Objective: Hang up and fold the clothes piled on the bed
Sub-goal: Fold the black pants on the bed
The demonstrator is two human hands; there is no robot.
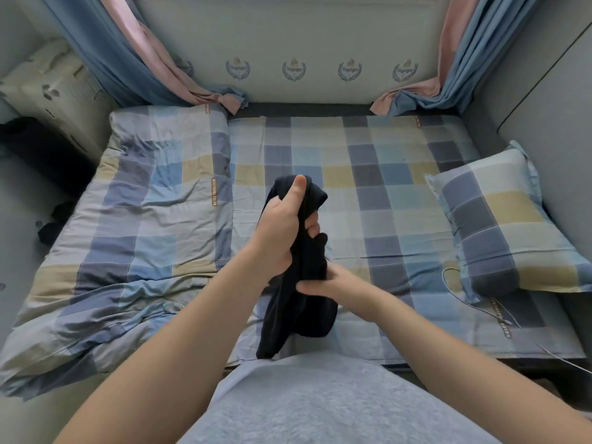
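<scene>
A dark navy garment [298, 315] hangs bunched in the air over the near middle of the bed [378, 200]. My left hand [282, 225] grips its upper part in a fist, thumb up, with cloth sticking out above the fist. My right hand [330, 283] pinches the garment lower down from the right side. The garment's lower end dangles down to my grey shirt. Its shape and type are hidden in the folds.
A folded checked quilt [134, 225] covers the bed's left half. A checked pillow [503, 225] lies at the right with a thin white cable [480, 307] beside it. Blue and pink curtains [144, 59] hang at both far corners. Dark items [51, 225] lie left of the bed.
</scene>
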